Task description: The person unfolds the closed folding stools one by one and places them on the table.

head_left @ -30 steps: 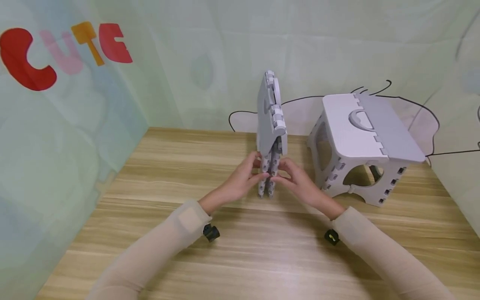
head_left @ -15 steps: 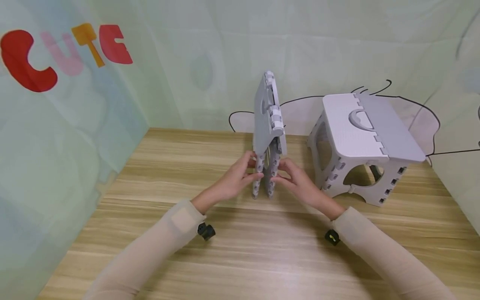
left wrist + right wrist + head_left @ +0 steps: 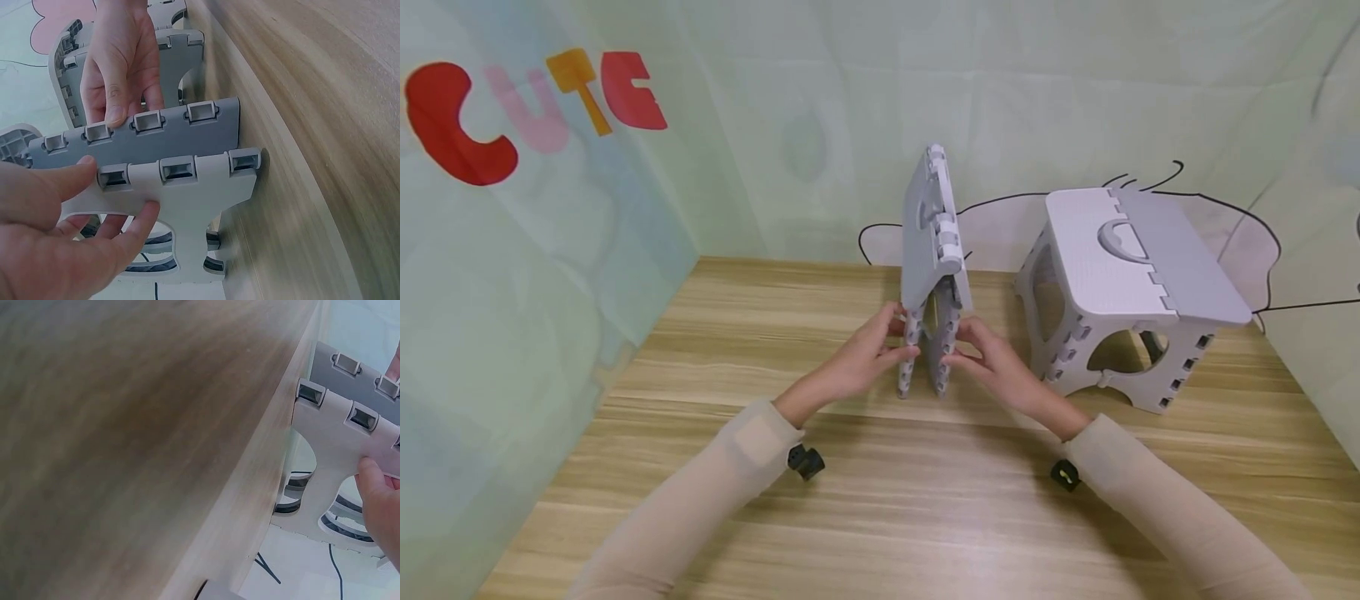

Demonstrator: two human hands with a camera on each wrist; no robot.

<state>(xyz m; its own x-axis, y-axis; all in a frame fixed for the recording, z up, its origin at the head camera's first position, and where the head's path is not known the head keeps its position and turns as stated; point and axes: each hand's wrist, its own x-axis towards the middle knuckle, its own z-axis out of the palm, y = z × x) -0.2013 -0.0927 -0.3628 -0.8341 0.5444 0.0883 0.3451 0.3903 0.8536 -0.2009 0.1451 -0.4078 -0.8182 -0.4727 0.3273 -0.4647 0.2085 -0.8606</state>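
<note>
A light grey folding stool (image 3: 922, 246) stands on edge mid-table, its seat halves still folded steeply and its two leg panels parted in a narrow wedge. My left hand (image 3: 859, 357) grips the left leg panel, thumb on the near hinged edge and fingers through the cut-out, as the left wrist view shows. On the other side my right hand (image 3: 996, 367) holds the right leg panel (image 3: 187, 128) the same way, thumb at its edge. Part of the right hand's fingers is hidden behind that panel. The right wrist view catches the right thumb (image 3: 372, 475) pressed against its panel.
To the right stands a second stool (image 3: 1120, 267), unfolded, close to my right hand. A wood-grain table (image 3: 760, 333) carries both. Behind hangs a printed cloth backdrop (image 3: 775, 167), with coloured letters (image 3: 460, 125) at the left.
My left hand has drawn the left leg panel leftward, so the gap between the panels has widened and the seat has sunk and leaned slightly left. The right hand has barely moved.
</note>
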